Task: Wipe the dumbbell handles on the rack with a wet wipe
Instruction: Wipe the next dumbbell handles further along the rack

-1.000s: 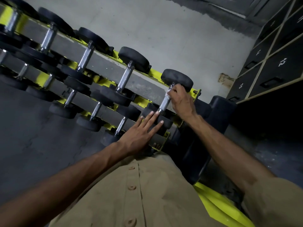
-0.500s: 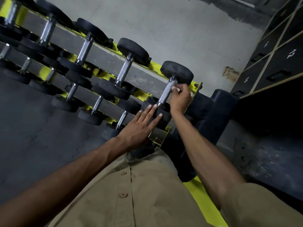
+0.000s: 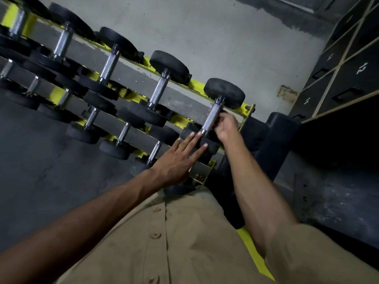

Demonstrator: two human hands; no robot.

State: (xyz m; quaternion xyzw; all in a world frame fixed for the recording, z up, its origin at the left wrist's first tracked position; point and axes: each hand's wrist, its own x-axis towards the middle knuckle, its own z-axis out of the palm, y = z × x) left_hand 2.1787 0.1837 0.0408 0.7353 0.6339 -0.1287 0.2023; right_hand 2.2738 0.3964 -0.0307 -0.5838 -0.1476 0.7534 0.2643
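A yellow and grey rack (image 3: 197, 83) holds rows of dumbbells with black heads and chrome handles. The rightmost upper dumbbell has its handle (image 3: 212, 114) bare along the left side. My right hand (image 3: 226, 128) is blurred and curls its fingers round the lower half of that handle from the right. No wet wipe shows in it. My left hand (image 3: 176, 160) lies flat with straight fingers, its tips on the near black head (image 3: 209, 147) of the same dumbbell.
More dumbbells (image 3: 158, 93) fill both tiers to the left. A black padded cylinder (image 3: 281, 130) stands just right of the rack's end. Dark numbered boxes (image 3: 348, 78) line the right side. A grey wall (image 3: 225, 37) is behind and dark floor (image 3: 30, 160) on the left.
My right hand has slid from the top end of the handle, by the far head, down to its lower half. The left hand has stayed on the near head.
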